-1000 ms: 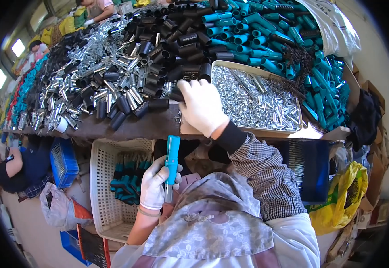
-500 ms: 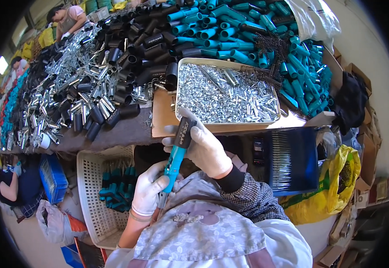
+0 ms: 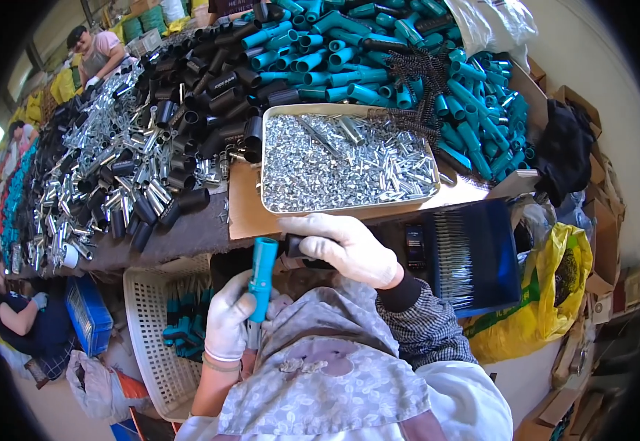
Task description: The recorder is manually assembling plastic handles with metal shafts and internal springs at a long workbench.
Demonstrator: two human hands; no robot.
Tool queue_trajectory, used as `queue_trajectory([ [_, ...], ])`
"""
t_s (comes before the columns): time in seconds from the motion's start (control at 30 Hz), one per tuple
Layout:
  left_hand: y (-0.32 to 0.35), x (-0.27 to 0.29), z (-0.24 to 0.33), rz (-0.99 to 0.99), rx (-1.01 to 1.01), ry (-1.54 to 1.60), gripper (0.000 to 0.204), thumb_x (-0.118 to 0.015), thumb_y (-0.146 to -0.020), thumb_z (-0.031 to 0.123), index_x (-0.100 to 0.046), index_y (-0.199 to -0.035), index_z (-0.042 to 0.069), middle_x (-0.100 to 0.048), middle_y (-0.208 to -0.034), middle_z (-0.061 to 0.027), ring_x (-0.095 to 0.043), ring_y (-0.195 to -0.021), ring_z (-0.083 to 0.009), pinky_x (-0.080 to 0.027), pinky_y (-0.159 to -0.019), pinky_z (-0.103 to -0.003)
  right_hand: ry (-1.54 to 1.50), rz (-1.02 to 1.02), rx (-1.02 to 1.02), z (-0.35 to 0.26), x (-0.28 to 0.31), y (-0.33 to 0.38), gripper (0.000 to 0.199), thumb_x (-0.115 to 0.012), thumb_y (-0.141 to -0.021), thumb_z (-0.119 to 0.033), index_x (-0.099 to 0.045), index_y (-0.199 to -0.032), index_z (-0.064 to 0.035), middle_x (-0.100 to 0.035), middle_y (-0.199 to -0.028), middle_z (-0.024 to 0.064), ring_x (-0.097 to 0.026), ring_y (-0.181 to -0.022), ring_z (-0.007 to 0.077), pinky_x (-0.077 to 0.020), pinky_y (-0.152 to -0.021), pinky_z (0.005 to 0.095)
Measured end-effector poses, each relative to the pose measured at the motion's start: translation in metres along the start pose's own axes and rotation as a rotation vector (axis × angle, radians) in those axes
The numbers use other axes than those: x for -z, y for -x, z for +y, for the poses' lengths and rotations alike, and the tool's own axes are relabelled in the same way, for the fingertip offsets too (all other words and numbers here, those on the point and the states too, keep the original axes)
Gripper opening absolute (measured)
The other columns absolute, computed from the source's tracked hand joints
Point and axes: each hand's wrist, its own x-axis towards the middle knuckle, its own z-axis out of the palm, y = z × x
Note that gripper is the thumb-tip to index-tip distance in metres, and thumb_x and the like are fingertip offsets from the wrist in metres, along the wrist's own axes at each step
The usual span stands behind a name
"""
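Note:
My left hand (image 3: 227, 323), in a white glove, grips a teal plastic tool handle (image 3: 263, 278) by its lower part. The handle stands nearly upright with its open round end up, and a metal piece (image 3: 254, 336) shows below the fingers. Just to the right, my gloved right hand (image 3: 353, 252) is closed on a black plastic sleeve (image 3: 293, 246), mostly covered by the fingers. Sleeve and handle are apart. Beyond the hands, a shallow white-rimmed tray (image 3: 263, 173) holds a mass of small shiny metal parts.
Teal handles (image 3: 349, 77) and black sleeves (image 3: 221, 103) are heaped on the bench, with metal tubes (image 3: 118, 187) at left. A white basket (image 3: 144, 331) holds teal-and-black pieces. At right are a blue bin (image 3: 493, 257) of metal rods and a yellow sack (image 3: 540, 309). Other people sit at left.
The black sleeve, earlier on the teal handle's upper end, is now off it in my right hand. Both hands are lower, and the view has shifted slightly right.

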Motion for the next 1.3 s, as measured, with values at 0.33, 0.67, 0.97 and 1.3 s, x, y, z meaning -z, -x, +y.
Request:
queue_trajectory([
  [0.33, -0.011, -0.006, -0.017, -0.211, 0.198, 0.152, 0.079, -0.074, -0.090, 0.050, -0.049, -0.138, -0.007, -0.069, -0.106, -0.0135, -0.066, -0.078, -0.0143, -0.056, -0.065, -0.025, 0.033, 0.257, -0.016, -0.002, -0.008, -0.003, 0.036, -0.061, -0.093, -0.007, -0.065, -0.128, -0.0002, -0.069, -0.117, 0.0137, -0.066, -0.106, 0.0235, -0.0506, -0.096, 0.0337],
  [0.67, -0.034, -0.025, -0.023, -0.053, -0.369, -0.395, 0.107, -0.066, -0.076, 0.082, -0.054, -0.131, -0.009, -0.067, -0.092, -0.0066, -0.063, -0.076, -0.0106, -0.050, -0.067, -0.023, 0.369, 0.062, 0.290, 0.001, -0.015, 0.017, 0.037, -0.068, -0.089, -0.009, -0.065, -0.125, -0.0045, -0.066, -0.124, 0.0150, -0.064, -0.114, 0.0357, -0.0501, -0.100, 0.0425],
  [0.97, -0.011, -0.023, -0.018, -0.244, -0.143, -0.677, 0.072, -0.074, -0.086, 0.057, -0.061, -0.128, 0.000, -0.065, -0.086, -0.0129, -0.060, -0.078, -0.0133, -0.052, -0.075, -0.031, 1.061, 0.618, 0.297, 0.031, 0.112, -0.010, 0.011, -0.067, -0.084, -0.011, -0.072, -0.093, -0.0084, -0.068, -0.091, 0.0138, -0.065, -0.086, 0.0348, -0.0524, -0.076, 0.0464],
  [1.3, -0.013, -0.023, -0.019, -0.147, -0.148, -0.618, 0.071, -0.074, -0.087, 0.054, -0.061, -0.129, -0.002, -0.065, -0.082, -0.0089, -0.058, -0.075, -0.0099, -0.050, -0.069, -0.029, 1.409, 0.691, -0.219, 0.055, 0.157, -0.037, 0.019, -0.068, -0.087, -0.024, -0.067, -0.097, -0.0078, -0.068, -0.094, 0.0145, -0.066, -0.092, 0.0354, -0.0542, -0.080, 0.0482],
])
